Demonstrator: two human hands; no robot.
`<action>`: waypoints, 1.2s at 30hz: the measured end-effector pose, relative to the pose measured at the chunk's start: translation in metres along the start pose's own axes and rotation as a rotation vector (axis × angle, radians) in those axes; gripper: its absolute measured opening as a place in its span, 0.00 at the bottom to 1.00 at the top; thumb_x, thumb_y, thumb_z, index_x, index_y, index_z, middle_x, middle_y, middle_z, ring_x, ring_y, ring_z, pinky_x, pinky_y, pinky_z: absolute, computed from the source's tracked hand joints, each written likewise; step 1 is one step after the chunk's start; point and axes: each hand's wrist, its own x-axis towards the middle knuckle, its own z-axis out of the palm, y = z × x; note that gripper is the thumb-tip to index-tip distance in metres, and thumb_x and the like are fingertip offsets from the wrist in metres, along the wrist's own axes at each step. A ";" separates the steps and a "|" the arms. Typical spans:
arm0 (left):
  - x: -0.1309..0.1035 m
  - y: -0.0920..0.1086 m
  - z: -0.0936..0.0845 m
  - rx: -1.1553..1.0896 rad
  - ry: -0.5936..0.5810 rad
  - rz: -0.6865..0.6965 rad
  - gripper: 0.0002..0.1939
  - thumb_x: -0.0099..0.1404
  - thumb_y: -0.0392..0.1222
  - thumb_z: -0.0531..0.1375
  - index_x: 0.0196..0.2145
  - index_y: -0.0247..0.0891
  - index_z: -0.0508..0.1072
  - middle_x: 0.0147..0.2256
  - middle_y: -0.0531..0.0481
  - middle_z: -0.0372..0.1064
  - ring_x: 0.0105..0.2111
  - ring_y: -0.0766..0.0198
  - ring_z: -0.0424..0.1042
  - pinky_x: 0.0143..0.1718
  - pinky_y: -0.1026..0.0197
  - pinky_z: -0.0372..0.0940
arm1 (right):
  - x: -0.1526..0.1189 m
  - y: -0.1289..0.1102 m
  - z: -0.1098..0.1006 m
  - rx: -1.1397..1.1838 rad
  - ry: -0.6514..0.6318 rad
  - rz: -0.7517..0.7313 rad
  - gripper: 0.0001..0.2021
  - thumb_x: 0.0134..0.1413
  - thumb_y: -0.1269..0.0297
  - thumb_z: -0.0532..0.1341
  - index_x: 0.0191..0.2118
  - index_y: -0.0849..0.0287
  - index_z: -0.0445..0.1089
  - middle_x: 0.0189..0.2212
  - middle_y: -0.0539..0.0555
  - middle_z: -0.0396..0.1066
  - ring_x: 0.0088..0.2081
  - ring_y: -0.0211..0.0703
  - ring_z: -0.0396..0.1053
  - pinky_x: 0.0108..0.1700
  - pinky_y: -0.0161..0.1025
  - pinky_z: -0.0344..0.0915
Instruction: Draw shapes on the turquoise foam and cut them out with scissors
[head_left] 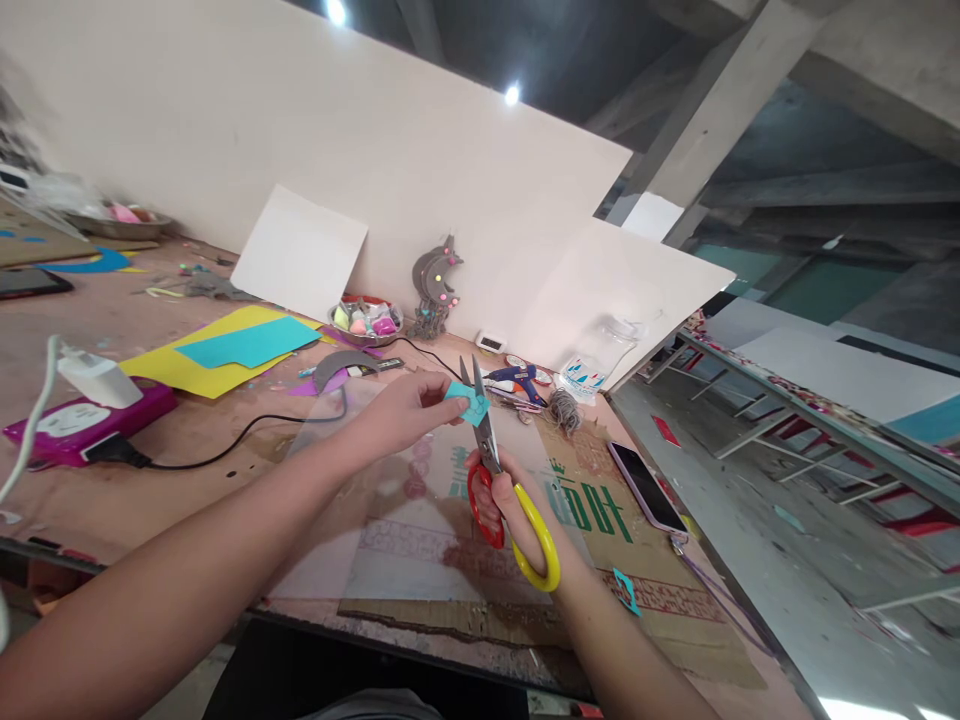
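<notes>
My left hand (411, 408) pinches a small piece of turquoise paper (474, 406) that has faint drawn lines on it. In my right hand (517, 490) is a pair of scissors (486, 440) with one red and one yellow handle loop. The blades point up and stand slightly apart, with the paper at them. Below both hands lies a translucent sheet (420, 560) on printed cardboard (675, 640). A turquoise paper scrap (625, 591) with a cut-out shape rests on the cardboard to the right.
Yellow paper (202, 375) and a turquoise sheet (251, 343) lie left, near a purple power strip (146, 405). A bowl of clay packets (367, 322), a blue glue gun (517, 378) and a glass jar (600, 355) stand at the back. A phone (646, 487) lies right.
</notes>
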 end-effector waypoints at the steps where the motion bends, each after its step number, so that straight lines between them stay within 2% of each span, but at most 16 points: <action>1: 0.000 0.000 0.000 0.002 0.000 0.002 0.15 0.63 0.52 0.58 0.29 0.37 0.73 0.28 0.51 0.70 0.31 0.63 0.70 0.33 0.62 0.63 | 0.000 0.000 0.000 -0.002 0.007 -0.002 0.22 0.60 0.42 0.56 0.46 0.56 0.63 0.23 0.43 0.48 0.21 0.32 0.44 0.21 0.33 0.44; 16: 0.001 0.005 -0.003 0.034 0.023 -0.015 0.15 0.63 0.52 0.58 0.30 0.37 0.73 0.28 0.51 0.72 0.30 0.63 0.69 0.32 0.62 0.61 | 0.002 0.002 -0.001 -0.013 0.038 0.013 0.24 0.57 0.40 0.58 0.45 0.57 0.63 0.22 0.42 0.48 0.19 0.30 0.43 0.20 0.32 0.43; 36: 0.001 0.005 -0.008 0.042 0.096 -0.029 0.19 0.61 0.58 0.58 0.32 0.38 0.72 0.28 0.53 0.71 0.29 0.64 0.68 0.31 0.62 0.59 | 0.001 0.001 0.001 -0.005 0.037 0.045 0.25 0.55 0.39 0.59 0.45 0.57 0.63 0.22 0.42 0.48 0.20 0.30 0.42 0.20 0.32 0.41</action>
